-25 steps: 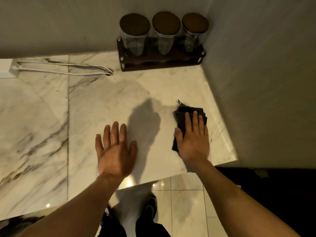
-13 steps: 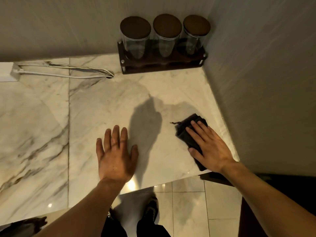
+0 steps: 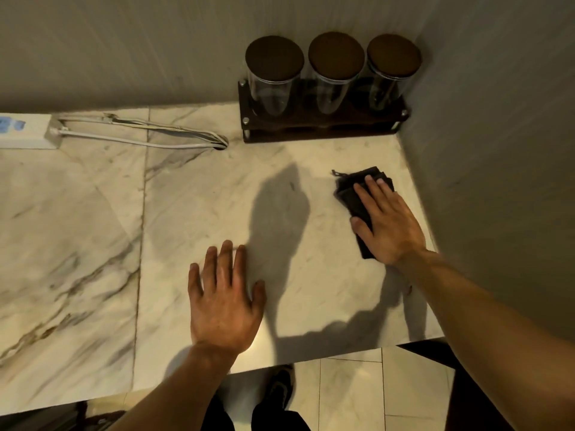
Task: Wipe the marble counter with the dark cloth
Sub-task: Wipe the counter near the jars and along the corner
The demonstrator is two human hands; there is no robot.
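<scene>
Since half a second ago, right hand, flat on the cloth, pushes it toward 12 o'clock, near the wall. Left hand rests spread on the counter; wiping continues.

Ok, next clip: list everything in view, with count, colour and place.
marble counter: one, white with grey veins, fills the frame
dark cloth: one, black, folded, right side near the wall
glass jars: three, clear with brown lids, back right corner
jar rack: one, dark brown, under the jars
power strip: one, white, back left
cables: several, white, running from the strip
left hand: flat on the counter
right hand: flat on the cloth
</scene>
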